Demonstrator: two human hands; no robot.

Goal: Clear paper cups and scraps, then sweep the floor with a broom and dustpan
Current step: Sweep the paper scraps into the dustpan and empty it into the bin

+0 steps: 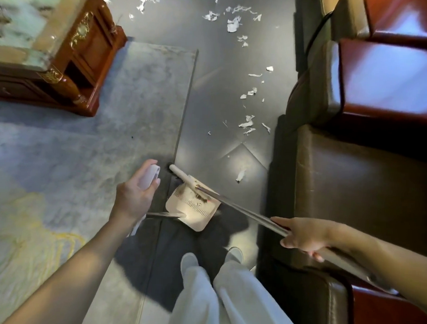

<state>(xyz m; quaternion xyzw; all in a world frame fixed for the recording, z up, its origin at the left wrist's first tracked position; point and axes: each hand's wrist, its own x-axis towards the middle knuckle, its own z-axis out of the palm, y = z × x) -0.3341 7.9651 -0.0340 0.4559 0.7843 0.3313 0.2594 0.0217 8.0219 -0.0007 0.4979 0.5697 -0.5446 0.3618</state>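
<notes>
One dustpan point(195, 211) stood at the edge of the rug point(61, 155), holding dark dust, seemingly. The left hand point(135, 197) gripped its handle point(150, 175); the right hand point(302, 235) gripped one broom point(242, 212). Some twenty scraps point(232, 25) littered the floor point(224, 64).

The cream dustpan point(193, 213) sits tilted on the dark floor point(218, 88) by the rug point(110, 137) edge, dirt inside, with a thin metal pole. The broom point(230, 204) slants across it on a steel pole with a white neck. Torn white paper scraps point(247, 124) lie scattered further off.
</notes>
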